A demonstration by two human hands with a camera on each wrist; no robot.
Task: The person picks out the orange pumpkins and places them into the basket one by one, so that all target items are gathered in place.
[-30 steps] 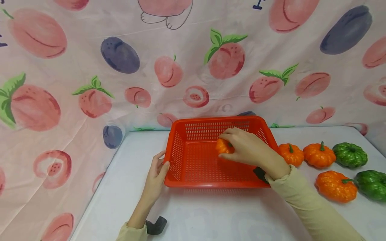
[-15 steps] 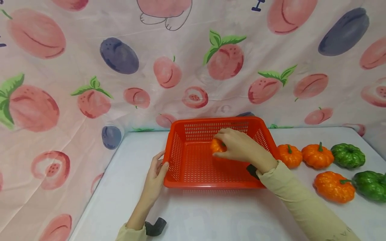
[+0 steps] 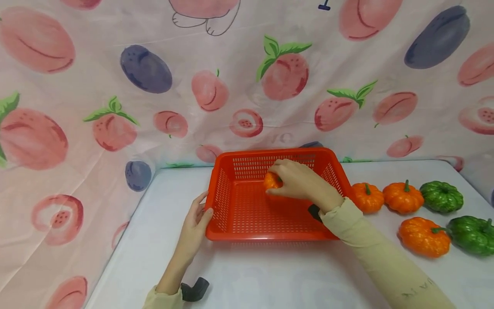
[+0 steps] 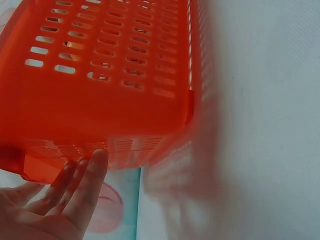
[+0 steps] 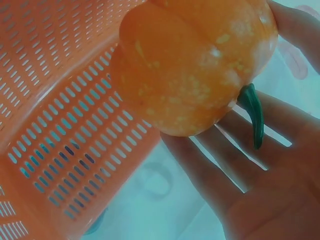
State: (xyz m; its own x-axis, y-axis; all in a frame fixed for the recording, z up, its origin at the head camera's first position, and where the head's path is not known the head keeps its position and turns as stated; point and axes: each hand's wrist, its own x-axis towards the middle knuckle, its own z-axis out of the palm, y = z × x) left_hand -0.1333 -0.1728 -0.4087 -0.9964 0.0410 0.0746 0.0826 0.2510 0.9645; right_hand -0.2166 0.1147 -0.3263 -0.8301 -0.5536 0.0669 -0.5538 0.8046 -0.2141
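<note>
A small orange pumpkin (image 5: 190,65) with a curved green stem is in my right hand (image 3: 296,179), thumb on one side and fingers on the other. In the head view that hand reaches into the red plastic basket (image 3: 270,236), and its back hides part of the pumpkin. Whether the pumpkin touches the basket's floor cannot be told. My left hand (image 3: 195,221) holds the basket's left side, its thumb on the rim. In the left wrist view, its fingers (image 4: 90,187) lie against the slotted outer wall.
Right of the basket stand orange pumpkins (image 3: 403,198), one partly behind its rim, and green pumpkins (image 3: 441,197), one near the right edge. A fruit-print cloth (image 3: 247,64) hangs behind the white table (image 3: 247,279). Black straps (image 3: 194,289) sit at both wrists.
Inside the basket, my right hand has moved left with the pumpkin. My left hand keeps its place on the basket. The whole head view has shifted slightly.
</note>
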